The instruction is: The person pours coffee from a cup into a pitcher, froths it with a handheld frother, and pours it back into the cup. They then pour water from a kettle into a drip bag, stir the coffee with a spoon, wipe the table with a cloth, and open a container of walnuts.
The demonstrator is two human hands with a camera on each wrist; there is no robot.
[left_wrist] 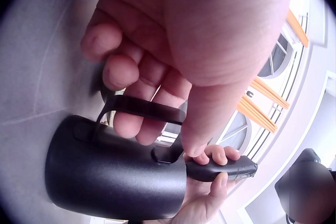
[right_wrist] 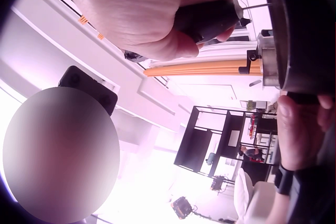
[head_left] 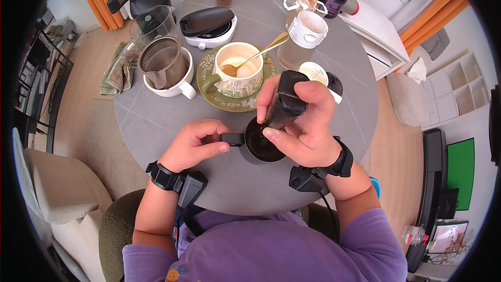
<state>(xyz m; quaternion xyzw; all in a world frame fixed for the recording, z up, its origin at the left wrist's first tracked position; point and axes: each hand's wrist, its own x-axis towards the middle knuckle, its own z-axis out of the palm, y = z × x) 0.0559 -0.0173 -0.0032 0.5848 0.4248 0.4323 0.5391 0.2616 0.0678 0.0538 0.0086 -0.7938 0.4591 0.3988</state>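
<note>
Two hands busy here: the left hand (head_left: 195, 143) has its fingers hooked round the handle (left_wrist: 152, 109) of the black pitcher (left_wrist: 121, 176), and the right hand's (head_left: 310, 138) fingers grip a black handheld tool (head_left: 286, 103), its thin rod (right_wrist: 257, 6) pointing toward the pitcher. Pitcher's at the near middle of the tabletop (head_left: 235, 193). I'd hold it firm and keep the rod off the walls. Green saucer (head_left: 237, 105) is tight on the far side; more elbow room left and right, but mind the near edge.
</note>
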